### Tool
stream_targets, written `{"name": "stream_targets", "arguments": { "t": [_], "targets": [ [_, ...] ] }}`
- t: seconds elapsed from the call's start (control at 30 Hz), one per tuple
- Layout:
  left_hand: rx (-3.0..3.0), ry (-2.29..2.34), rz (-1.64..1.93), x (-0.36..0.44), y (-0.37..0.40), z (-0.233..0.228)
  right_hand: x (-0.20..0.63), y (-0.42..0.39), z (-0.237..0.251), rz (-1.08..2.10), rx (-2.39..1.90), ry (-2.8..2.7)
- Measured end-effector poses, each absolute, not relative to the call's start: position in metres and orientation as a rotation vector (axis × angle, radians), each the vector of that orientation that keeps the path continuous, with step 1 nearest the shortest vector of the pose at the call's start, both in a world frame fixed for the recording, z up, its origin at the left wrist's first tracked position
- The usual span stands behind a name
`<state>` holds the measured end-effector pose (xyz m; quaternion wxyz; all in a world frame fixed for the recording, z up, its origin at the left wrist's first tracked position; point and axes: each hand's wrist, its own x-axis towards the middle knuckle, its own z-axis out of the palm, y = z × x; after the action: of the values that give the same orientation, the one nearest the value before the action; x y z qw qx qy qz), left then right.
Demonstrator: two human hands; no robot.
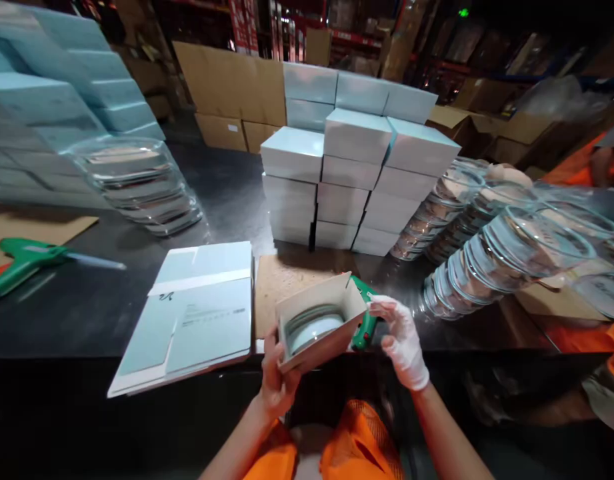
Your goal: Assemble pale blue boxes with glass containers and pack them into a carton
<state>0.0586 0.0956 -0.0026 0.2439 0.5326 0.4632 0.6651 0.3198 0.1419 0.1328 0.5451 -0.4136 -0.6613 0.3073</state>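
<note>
A: Item one, the hands?

B: Left hand [277, 380], bare, closed around the lower corner of a small open box [321, 327], held tilted above the near edge of the desk [87, 307]. A round dish [314, 327] sits inside the box. Right hand [401, 340], in a white glove, partly open, fingertips touching the box's right flap, gripping nothing that shows.

A: Directly behind the box?

B: A green glue gun [364, 320], mostly hidden by the flap, beside a brown cardboard sheet [291, 283].

A: Left of that?

B: A pile of flat, unfolded pale-blue boxes [197, 313] near the front edge. Further left, a second green glue gun [21, 263] at the desk's left edge.

A: Middle of the desk?

B: A stack of closed pale-blue boxes [351, 173], several rows high.

A: Far sides?

B: Right side, rows of clear dishes [497, 253] lying on their sides. Left back, a stack of clear trays [137, 180]. At the right edge, a co-worker's orange sleeve [581, 167].
</note>
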Motion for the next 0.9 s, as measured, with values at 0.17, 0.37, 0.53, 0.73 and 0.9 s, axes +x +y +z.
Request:
{"name": "stream_targets", "arguments": {
  "t": [0.17,0.37,0.53,0.73,0.9],
  "targets": [
    [1.664,1.197,1.976,0.050,0.096,0.023,0.280,0.144,0.116,0.937,-0.851,-1.644],
    [1.270,1.213,2.142,0.068,0.097,0.040,0.235,0.140,0.126,1.082,-1.059,-1.046],
    [1.834,1.334,2.034,0.047,0.101,0.040,0.233,0.137,0.137,1.110,-0.999,-1.013],
    [2.079,1.268,1.941,0.030,0.106,0.042,0.298,0.135,0.130,0.578,-1.926,-1.420],
    [1.995,1.213,2.000,0.040,0.105,0.043,0.309,0.156,0.113,0.716,-2.427,-1.313]
  ]
}}
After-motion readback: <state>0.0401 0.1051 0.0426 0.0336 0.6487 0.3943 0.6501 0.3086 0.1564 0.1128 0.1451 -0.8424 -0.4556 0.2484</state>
